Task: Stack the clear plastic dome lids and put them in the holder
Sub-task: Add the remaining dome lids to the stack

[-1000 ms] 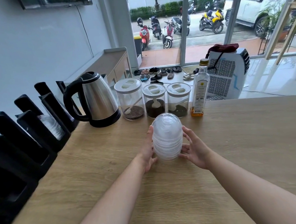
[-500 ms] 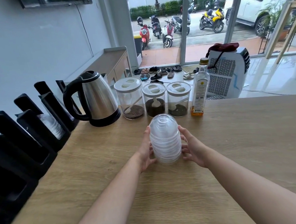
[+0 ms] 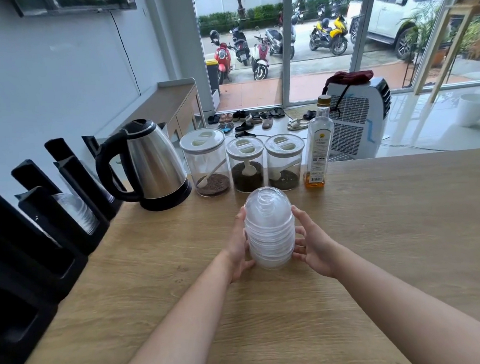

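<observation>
Where a light wooden tabletop (image 3: pixel 376 229) meets a pale wall, a black plastic slotted holder (image 3: pixel 26 251) runs along the edge from eight to ten o'clock of the frame, one of its slots carrying a row of clear plastic lids (image 3: pixel 78 217). Just beside it, at eleven o'clock, stands a stainless steel kettle with a black handle and base (image 3: pixel 153 164). A line of three clear round canisters with white lids (image 3: pixel 245 164) follows toward twelve o'clock, each holding dark grounds and a white scoop, then a tall clear bottle with a little amber liquid at its foot (image 3: pixel 317 149). At centre frame, the person's left hand (image 3: pixel 238 246) lies palm-first against the nine o'clock side of a stack of clear plastic dome lids (image 3: pixel 269 227), fingers running up its side and thumb hooked round its near lower edge. The stack stands dome-up, well apart from the holder and near the canisters at its twelve o'clock; whether its base touches the wood cannot be told. On its three o'clock side the right hand (image 3: pixel 313 245) grips with curled fingers, their tips pressed to the rims. Beyond the table at one o'clock, a white portable air cooler (image 3: pixel 361 118) stands on the tiled floor.
</observation>
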Tool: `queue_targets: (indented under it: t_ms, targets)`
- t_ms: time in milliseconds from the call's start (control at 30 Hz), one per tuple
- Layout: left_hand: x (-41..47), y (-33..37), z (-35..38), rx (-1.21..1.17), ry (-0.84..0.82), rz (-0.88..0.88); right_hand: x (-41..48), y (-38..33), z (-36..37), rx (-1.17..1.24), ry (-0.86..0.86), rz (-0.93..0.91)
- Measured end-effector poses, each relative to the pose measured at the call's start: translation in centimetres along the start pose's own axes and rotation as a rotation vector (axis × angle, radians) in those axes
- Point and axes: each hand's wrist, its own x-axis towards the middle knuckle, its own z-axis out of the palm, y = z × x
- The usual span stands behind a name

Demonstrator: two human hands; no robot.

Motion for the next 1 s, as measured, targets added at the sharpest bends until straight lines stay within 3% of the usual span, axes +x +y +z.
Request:
queue_targets:
  t_ms: [267,700,1000]
  targets:
    - [-0.2,-0.2,0.5,0.016,-0.035,0.081,-0.3,0.9,-0.3,-0.037,0.006,0.063]
    - [-0.5,-0.5,0.2,-0.014,-0.004,0.147,-0.3,0.4,0.4,-0.031,0.019,-0.068]
    - [-1.1,-0.2,0.5,-0.086,0.022,0.133,-0.4,-0.3,1.0,0.005,-0.024,0.045]
